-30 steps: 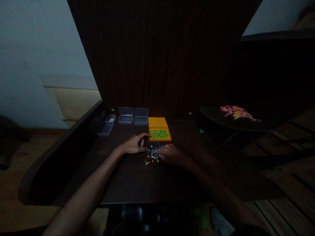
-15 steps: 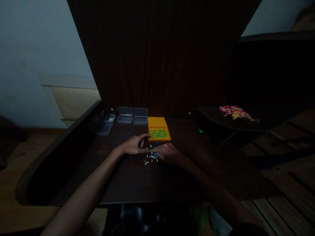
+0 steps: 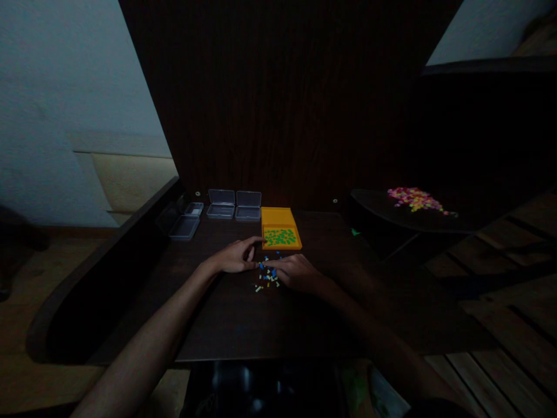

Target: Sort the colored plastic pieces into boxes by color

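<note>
The left hand (image 3: 235, 256) spreads thumb and forefinger beside the yellow box (image 3: 277, 217), near the table's (image 3: 261, 331) back edge; the right hand (image 3: 298, 273), its grip too dark to tell, partly hides small pieces (image 3: 274, 272) nearer the front edge.

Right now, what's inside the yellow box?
Many small green pieces lie spread inside the yellow box. The left hand has a fingertip at the box's left edge; anything under that fingertip is covered, so I can't see it.
</note>
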A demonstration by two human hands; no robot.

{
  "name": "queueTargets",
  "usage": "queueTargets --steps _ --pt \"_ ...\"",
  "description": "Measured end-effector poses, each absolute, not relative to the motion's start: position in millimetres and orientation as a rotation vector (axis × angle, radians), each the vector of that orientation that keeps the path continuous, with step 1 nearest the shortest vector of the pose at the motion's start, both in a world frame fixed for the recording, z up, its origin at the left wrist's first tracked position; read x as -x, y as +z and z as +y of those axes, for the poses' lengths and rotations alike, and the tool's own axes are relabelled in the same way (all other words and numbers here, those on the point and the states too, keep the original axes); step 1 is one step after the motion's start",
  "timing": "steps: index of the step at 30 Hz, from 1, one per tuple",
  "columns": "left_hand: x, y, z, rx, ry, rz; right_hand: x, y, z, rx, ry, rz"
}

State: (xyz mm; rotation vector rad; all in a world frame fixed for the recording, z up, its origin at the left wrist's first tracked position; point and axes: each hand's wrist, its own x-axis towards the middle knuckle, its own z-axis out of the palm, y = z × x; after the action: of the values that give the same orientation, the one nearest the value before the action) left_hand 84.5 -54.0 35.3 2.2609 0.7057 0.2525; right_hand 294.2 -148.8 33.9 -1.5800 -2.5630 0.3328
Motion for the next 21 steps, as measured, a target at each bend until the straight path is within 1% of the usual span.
queueTargets --steps 8,14,21 --pt "-85.1 35.0 -55.2 -2.232 0.275 0.716 -295.3 30.4 -148.2 1.557 0.325 -2.576" --pt "-82.5 29.9 -49.3 -2.184 0.375 0.651 -296.2 29.6 -147.8 1.545 0.32 -2.53" --pt "-83.3 30.1 -49.1 -2.247 0.279 0.619 -292.6 34.2 -150.4 1.551 0.322 -2.595"
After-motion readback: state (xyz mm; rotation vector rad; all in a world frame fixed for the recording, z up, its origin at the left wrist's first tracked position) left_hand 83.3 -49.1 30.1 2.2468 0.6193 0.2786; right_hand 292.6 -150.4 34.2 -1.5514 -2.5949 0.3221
